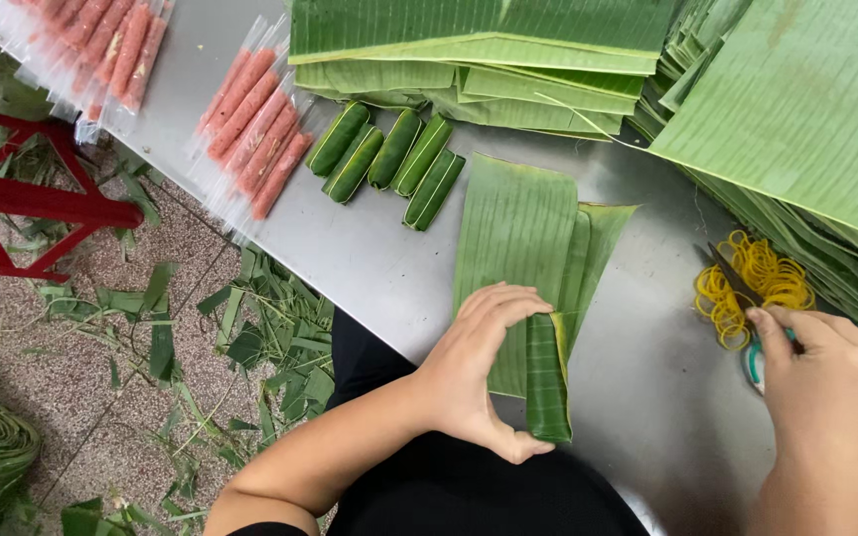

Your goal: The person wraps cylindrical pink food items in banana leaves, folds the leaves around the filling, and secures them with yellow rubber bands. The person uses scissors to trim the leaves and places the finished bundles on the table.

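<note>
My left hand (479, 372) grips a roll wrapped in banana leaf (547, 382) at the near end of a flat leaf strip (518, 228) on the steel table (369, 258). My right hand (826, 382) rests at a pile of yellow rubber bands (762, 283), on the handle of a pair of scissors (747, 328) lying there. Several finished green leaf rolls (389, 154) lie in a row beyond the strip. To their left lie pink sausages in clear plastic sleeves (255, 124).
Stacks of cut banana leaves (489, 40) fill the far side, and a bigger stack (806, 109) is at the right. More pink sausages (111, 40) lie far left. Leaf scraps (201, 347) litter the floor beside a red stool frame (32, 199).
</note>
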